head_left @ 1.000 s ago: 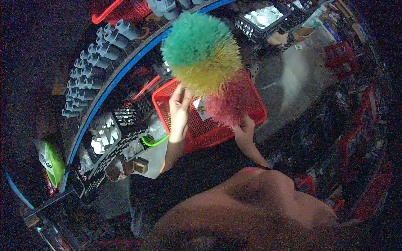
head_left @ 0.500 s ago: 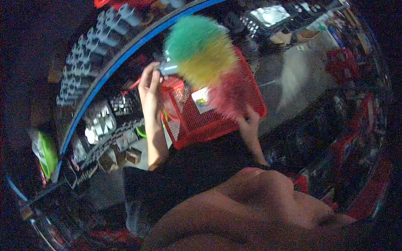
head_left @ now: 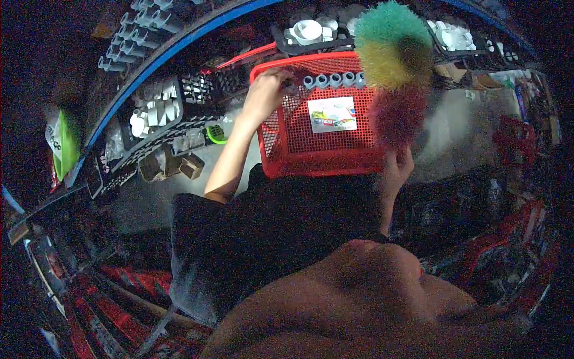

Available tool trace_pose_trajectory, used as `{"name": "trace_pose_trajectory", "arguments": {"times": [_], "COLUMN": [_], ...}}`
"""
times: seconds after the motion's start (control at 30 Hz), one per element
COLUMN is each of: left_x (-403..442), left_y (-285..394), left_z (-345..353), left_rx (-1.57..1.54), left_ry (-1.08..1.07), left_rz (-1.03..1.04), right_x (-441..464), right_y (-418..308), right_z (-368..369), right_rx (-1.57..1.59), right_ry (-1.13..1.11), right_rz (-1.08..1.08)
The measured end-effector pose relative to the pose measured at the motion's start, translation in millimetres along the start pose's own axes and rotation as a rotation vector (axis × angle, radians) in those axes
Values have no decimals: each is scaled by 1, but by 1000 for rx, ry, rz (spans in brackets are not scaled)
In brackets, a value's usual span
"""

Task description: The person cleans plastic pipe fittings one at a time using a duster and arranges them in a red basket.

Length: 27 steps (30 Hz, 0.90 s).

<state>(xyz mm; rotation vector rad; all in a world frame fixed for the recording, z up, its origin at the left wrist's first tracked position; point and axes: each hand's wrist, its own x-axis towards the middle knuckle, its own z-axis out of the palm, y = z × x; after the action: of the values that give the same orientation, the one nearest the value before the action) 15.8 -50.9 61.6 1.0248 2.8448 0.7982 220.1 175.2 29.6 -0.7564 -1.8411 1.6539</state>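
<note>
Though five grey fittings [head_left: 335,80] line the red basket [head_left: 326,164], the left hand's [head_left: 266,93] fingers close around apparently another; the right hand [head_left: 397,170] grips the duster [head_left: 390,64], obscuring the row's end.

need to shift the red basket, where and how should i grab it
Best by the rim of the basket, one hand at each of the left and right sides, coming from outside: it sits open side up, with the rim standing above the mesh floor. The duster in the right hand covers much of the right side, so that should probably go down first.
</note>
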Motion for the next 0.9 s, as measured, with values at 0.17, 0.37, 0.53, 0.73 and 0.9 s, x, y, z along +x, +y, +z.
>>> {"name": "trace_pose_trajectory", "arguments": {"times": [0.17, 0.37, 0.53, 0.73, 0.9], "left_x": [1, 6, 7, 6, 5], "left_y": [-11, -12, -15, -15, -12], "left_z": [22, 31, 34, 34, 38], "left_rx": [-17, -53, -48, -53, 52], "left_ry": [-39, 2, 33, 37, 62], "left_rz": [-43, -51, -24, 10, -117], "right_x": [-3, -1, -1, 0, -1], "right_y": [6, 2, 6, 10, 7], "right_z": [-7, -6, -7, -5, -7], "right_rx": [-38, -51, -43, -48, -12], "right_ry": [-58, -57, -43, -35, -36], "right_rz": [103, 101, 116, 99, 177]}}
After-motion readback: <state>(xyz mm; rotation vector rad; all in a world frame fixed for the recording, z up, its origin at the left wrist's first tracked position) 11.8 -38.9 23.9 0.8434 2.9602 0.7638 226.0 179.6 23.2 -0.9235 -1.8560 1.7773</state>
